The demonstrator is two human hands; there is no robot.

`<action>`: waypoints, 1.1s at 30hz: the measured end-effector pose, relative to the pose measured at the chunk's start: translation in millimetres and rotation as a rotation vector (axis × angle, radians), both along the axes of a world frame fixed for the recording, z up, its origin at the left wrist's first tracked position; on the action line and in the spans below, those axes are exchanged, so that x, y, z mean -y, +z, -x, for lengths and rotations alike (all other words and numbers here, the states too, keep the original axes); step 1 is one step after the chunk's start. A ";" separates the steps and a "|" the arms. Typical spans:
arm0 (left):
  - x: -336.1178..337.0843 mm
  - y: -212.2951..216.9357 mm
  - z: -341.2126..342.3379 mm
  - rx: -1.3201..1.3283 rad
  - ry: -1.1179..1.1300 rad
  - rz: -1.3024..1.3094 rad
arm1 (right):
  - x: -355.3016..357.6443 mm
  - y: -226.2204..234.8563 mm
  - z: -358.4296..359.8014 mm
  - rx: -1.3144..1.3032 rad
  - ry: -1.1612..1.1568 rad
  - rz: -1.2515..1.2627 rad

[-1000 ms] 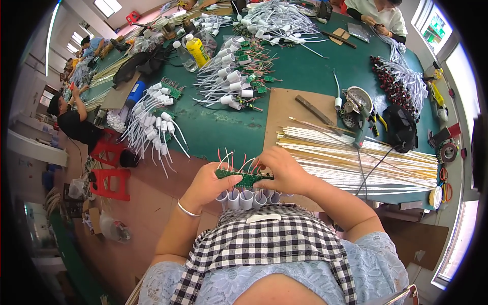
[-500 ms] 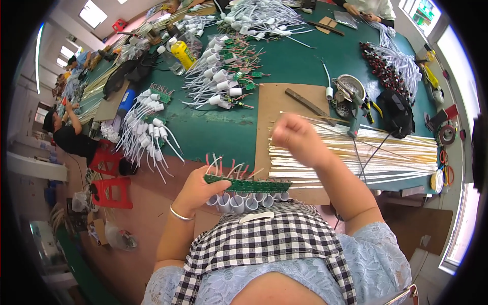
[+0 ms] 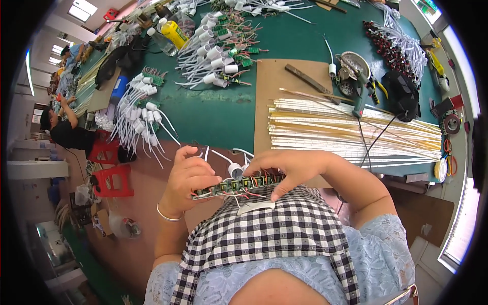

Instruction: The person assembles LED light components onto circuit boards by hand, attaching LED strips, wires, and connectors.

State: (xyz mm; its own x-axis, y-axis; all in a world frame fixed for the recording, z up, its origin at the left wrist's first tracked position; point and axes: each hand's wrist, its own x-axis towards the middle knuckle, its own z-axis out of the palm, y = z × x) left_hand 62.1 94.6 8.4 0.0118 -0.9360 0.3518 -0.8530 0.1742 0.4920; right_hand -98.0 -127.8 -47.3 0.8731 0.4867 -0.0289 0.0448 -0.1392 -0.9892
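Half a second ago my right hand [image 3: 290, 168] was up over the bundle of pale strips [image 3: 356, 134]; now it has come back down to the row of small circuit boards [image 3: 239, 185] in front of my chest. Its fingers are curled over the right end of the row, thumb underneath, pinching it. My left hand [image 3: 190, 178] grips the left end of the same row, fingers bent around the edge and thumb on top, a thin bangle [image 3: 168, 216] on that wrist. Between the two hands the row sits level just above my checked apron [image 3: 264, 239], with thin red and white wires sticking out of it. A white socket [image 3: 235, 170] shows just behind the boards, between my hands. Farther out on the green table [image 3: 218, 114] lie heaps of white sockets with wires [image 3: 145, 109]. A glue gun [image 3: 362, 89] rests on the brown cardboard beyond the strips. At the far left another person [image 3: 63, 129] sits near two red stools [image 3: 109, 165].
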 end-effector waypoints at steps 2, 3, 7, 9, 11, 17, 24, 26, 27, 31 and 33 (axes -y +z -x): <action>-1.8 4.4 4.7 0.019 0.016 -0.002 | -2.5 -5.5 1.5 0.138 -0.062 -0.150; -2.7 5.4 5.9 0.056 0.014 0.006 | -2.2 -0.5 2.3 0.016 -0.045 -0.195; 0.0 10.4 11.2 0.193 -0.029 0.022 | -17.9 -7.4 -6.3 -0.205 -0.208 -0.275; 1.4 13.2 14.6 0.221 -0.019 0.018 | -18.7 5.6 -6.5 -0.154 -0.186 -0.142; -0.3 15.0 16.6 0.250 -0.007 0.013 | -23.5 0.4 -6.0 -0.068 -0.204 -0.095; -1.7 15.1 18.6 0.265 -0.002 0.017 | -18.6 1.7 -7.3 -0.071 -0.197 -0.009; -0.6 8.1 15.5 0.226 -0.026 0.008 | -12.7 -12.0 -9.3 -0.005 -0.138 0.107; -0.2 7.2 13.3 0.208 -0.042 -0.002 | -12.3 -10.5 -6.1 0.189 -0.168 0.126; 0.0 7.7 12.0 0.084 -0.053 -0.064 | -9.8 -4.8 -4.5 0.190 -0.167 0.125; -5.8 4.1 9.0 -0.034 -0.035 -0.180 | 19.2 20.5 13.9 0.363 -0.402 -0.219; -7.0 0.4 11.3 0.010 -0.016 -0.154 | 26.7 20.9 15.8 0.348 -0.478 -0.459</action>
State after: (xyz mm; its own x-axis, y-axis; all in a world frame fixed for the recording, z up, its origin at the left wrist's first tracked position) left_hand 50.8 101.6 8.8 -0.0067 -0.9789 0.2042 -0.8557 0.1113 0.5053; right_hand -113.8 -154.5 -26.4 0.9142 -0.0517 0.4019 0.4037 0.2014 -0.8924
